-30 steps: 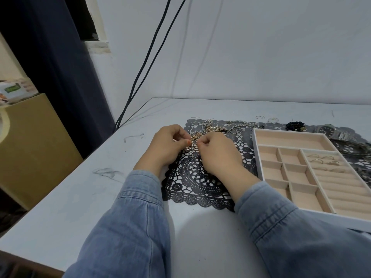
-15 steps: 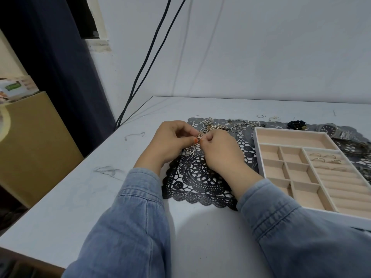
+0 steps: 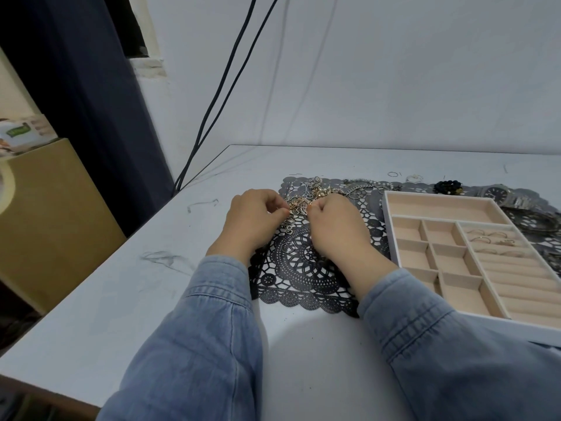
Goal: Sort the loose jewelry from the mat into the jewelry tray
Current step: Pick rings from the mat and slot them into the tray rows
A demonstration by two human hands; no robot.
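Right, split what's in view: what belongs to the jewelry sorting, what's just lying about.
Job: left hand, right hand, tangled jewelry pile both pinch, black lace mat, jewelry tray, watch, bead bracelet.
Lying about: black cables, cardboard box, dark curtain.

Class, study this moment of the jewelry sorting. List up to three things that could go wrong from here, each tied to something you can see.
1. The left hand and right hand both pinch the tangled jewelry; pulling apart could tighten knots or snap a thin chain.
2. Small hoops could catch in the holes of the lace mat.
3. A freed piece might flick onto the table, where loose rings lie off the mat.
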